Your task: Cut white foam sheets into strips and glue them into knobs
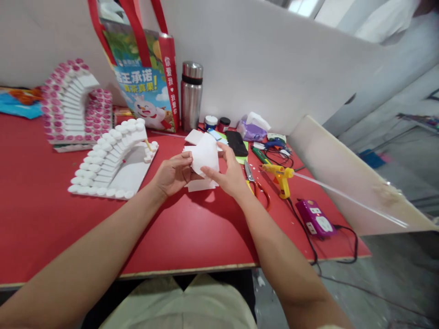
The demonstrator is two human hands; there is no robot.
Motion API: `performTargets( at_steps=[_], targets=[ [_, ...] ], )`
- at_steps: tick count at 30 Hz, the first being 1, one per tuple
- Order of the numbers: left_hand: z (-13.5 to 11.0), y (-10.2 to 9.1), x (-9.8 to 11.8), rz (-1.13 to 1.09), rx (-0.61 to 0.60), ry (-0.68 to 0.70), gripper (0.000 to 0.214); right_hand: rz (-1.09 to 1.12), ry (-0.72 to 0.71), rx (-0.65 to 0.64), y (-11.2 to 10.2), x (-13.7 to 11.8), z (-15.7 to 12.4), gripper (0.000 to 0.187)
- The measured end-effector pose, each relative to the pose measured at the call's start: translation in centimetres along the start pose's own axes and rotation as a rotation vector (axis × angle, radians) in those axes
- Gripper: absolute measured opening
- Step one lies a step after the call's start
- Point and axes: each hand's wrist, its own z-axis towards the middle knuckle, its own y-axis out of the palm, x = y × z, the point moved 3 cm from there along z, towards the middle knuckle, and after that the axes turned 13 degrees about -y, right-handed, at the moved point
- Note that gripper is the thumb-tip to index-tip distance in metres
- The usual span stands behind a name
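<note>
My left hand (173, 173) and my right hand (228, 172) both grip a white paper piece (205, 153) held just above the red table (51, 214). The left fingers pinch its left edge; the right thumb and fingers hold its lower right side. Another white sheet (200, 185) lies flat on the table under the hands. A white stepped foam model (115, 160) with round caps along its edges sits just left of my left hand.
A pink-capped stepped model (77, 107) stands at the back left, beside a red printed tote bag (146, 77) and a steel flask (191, 96). Right of my hands lie scissors (255, 183), a yellow glue gun (281, 176), a purple power socket (315, 219) and a black case (237, 142). A white board (343, 178) borders the table's right edge.
</note>
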Motion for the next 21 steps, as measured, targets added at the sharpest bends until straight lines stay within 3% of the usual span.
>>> performTargets(
  at_steps=[5, 9, 13, 21],
  targets=[
    [0.2, -0.2, 0.1, 0.003, 0.017, 0.009, 0.017, -0.133, 0.044, -0.015, -0.1, 0.4, -0.1, 0.037],
    [0.4, 0.3, -0.1, 0.078, 0.029, 0.032, 0.037, -0.194, -0.017, -0.008, -0.3, 0.2, -0.1, 0.04],
    [0.4, 0.3, -0.5, 0.33, 0.095, 0.062, 0.059, -0.222, -0.136, -0.038, 0.0, 0.1, 0.1, 0.041],
    [0.5, 0.1, -0.9, 0.484, 0.1, -0.082, 0.056, -0.213, -0.233, -0.227, 0.7, 0.1, -0.2, 0.014]
  ],
)
